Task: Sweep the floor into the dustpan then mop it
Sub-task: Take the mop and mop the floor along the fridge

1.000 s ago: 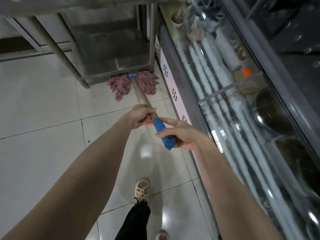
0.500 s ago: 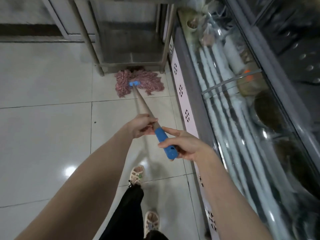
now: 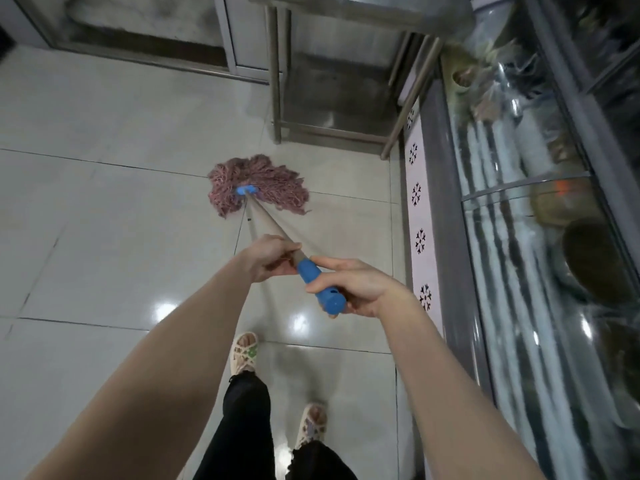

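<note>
A pink string mop head (image 3: 258,183) lies spread flat on the glossy grey tiled floor (image 3: 104,209), with a blue clamp at its centre. Its pale handle (image 3: 268,223) slants back toward me and ends in a blue grip (image 3: 320,284). My left hand (image 3: 272,258) is closed around the pale shaft just above the blue grip. My right hand (image 3: 353,287) wraps the blue end of the handle. No dustpan is in view.
A steel table frame (image 3: 332,81) with legs stands just beyond the mop. A glass-fronted display counter (image 3: 519,237) runs along the right, its white base panel (image 3: 419,216) printed with black snowflakes. My sandalled feet (image 3: 246,351) stand on the tiles below my hands.
The mop head has been pulled back from the foot of the steel table toward me and slightly left, onto open tiles. Both hands keep the same grip.
</note>
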{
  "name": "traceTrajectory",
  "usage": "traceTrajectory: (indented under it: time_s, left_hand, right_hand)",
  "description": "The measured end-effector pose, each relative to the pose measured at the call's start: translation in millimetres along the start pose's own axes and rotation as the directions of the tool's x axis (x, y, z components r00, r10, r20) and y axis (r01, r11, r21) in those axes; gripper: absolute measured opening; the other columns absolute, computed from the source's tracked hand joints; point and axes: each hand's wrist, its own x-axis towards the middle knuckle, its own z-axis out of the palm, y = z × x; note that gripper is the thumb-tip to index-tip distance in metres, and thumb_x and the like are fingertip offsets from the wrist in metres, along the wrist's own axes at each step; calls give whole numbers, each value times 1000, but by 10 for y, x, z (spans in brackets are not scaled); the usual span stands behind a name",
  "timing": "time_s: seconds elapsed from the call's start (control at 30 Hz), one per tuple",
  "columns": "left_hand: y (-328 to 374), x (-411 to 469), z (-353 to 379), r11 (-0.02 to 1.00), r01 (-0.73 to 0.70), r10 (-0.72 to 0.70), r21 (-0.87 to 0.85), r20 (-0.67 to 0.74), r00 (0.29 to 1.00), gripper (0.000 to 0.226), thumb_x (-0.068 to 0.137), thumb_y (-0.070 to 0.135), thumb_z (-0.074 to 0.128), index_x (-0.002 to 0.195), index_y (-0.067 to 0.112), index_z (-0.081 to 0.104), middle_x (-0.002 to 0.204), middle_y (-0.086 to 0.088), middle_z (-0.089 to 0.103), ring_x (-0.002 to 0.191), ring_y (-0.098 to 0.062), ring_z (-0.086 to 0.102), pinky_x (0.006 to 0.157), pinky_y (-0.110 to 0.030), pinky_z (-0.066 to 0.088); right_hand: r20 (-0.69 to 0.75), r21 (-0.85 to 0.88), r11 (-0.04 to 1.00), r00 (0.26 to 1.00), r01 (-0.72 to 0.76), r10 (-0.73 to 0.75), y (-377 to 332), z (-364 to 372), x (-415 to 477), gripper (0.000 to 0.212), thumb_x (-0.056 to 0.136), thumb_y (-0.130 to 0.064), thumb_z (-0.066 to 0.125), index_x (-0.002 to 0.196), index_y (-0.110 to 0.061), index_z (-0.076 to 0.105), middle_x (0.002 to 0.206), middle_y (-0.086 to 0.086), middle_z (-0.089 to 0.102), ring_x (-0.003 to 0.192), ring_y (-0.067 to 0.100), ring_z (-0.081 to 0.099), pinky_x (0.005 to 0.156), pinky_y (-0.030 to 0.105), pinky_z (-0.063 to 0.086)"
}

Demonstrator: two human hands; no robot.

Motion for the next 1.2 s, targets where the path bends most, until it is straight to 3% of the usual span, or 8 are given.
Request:
traceTrajectory:
  time_s: [0.17, 0.3, 0.43, 0.6, 0.7, 0.8, 1.1, 1.2]
  left_hand:
    - [408, 200, -620, 997, -30, 29, -78, -21, 999, 16, 96, 8, 52, 81, 5, 51, 76, -9, 53, 65, -16, 60, 49, -21, 55]
    - [925, 480, -1083, 996, -38, 39, -85, 6, 999, 19, 97, 5, 49, 78, 4, 49, 71, -9, 51, 47, -12, 62, 46, -22, 54]
    - [1473, 781, -1615, 998, -41, 43, -52, 38, 998, 16, 97, 3, 48, 81, 2, 49, 73, -11, 50, 63, -19, 58, 46, -24, 55]
    - [2004, 1185, -2232, 998, -48, 50, -34, 71, 996, 7, 96, 0, 47, 89, 0, 45, 73, -11, 47, 65, -21, 55, 45, -26, 55]
    - [2306, 1436, -2584, 995, -48, 56, -82, 94, 994, 19, 96, -1, 46, 78, 5, 44, 71, -9, 46, 56, -17, 55, 44, -24, 52]
    - [2625, 1757, -2858, 994, -62, 69, -92, 78, 995, 15, 95, 0, 48, 81, 5, 46, 74, -9, 48, 63, -19, 56, 46, -25, 54]
    - [3378, 2828, -3321, 998, -58, 58, -15, 39, 998, 10, 95, 7, 51, 85, 5, 52, 78, -10, 52, 69, -19, 55, 57, -30, 51]
    - [3772, 3173, -3409, 999, -42, 42, 32, 11, 999, 7, 95, 10, 52, 88, 7, 54, 82, -9, 55, 74, -19, 57, 61, -29, 49]
  right_hand:
    - [-34, -17, 1000, 999, 20, -21, -533, 452, 498, 66, 78, -8, 72, 139, -17, 48, 80, 2, 58, 55, 11, 50, 52, 25, 35]
    - [-65, 15, 999, 997, 37, -36, -1101, 703, 927, 55, 80, -7, 69, 130, -21, 53, 86, 3, 57, 59, 12, 48, 55, 26, 36]
    - [-109, 62, 997, 993, 44, -37, -1675, 993, 1371, 50, 80, -6, 69, 125, -22, 55, 87, 4, 57, 61, 14, 48, 52, 24, 39]
    - [-144, 56, 997, 989, 46, -37, -2303, 1343, 1950, 34, 78, -2, 69, 83, -33, 55, 90, 8, 56, 61, 17, 46, 50, 26, 38]
    - [-155, 62, 998, 988, 31, -21, -2680, 1490, 2328, 38, 76, -5, 72, 98, -32, 56, 89, 6, 58, 59, 15, 50, 48, 23, 44]
    - [-176, 91, 996, 984, 22, -6, -3043, 1535, 2704, 59, 74, -7, 73, 128, -22, 55, 83, 3, 58, 56, 13, 52, 46, 21, 45]
    - [-204, 165, 986, 979, 19, 16, -3871, 1425, 3653, 75, 74, -2, 72, 141, -22, 44, 88, 4, 59, 60, 15, 53, 50, 26, 47]
    - [-228, 151, 988, 974, 22, 14, -4243, 1263, 3980, 77, 73, -3, 72, 142, -22, 43, 85, 5, 59, 61, 18, 52, 65, 33, 45]
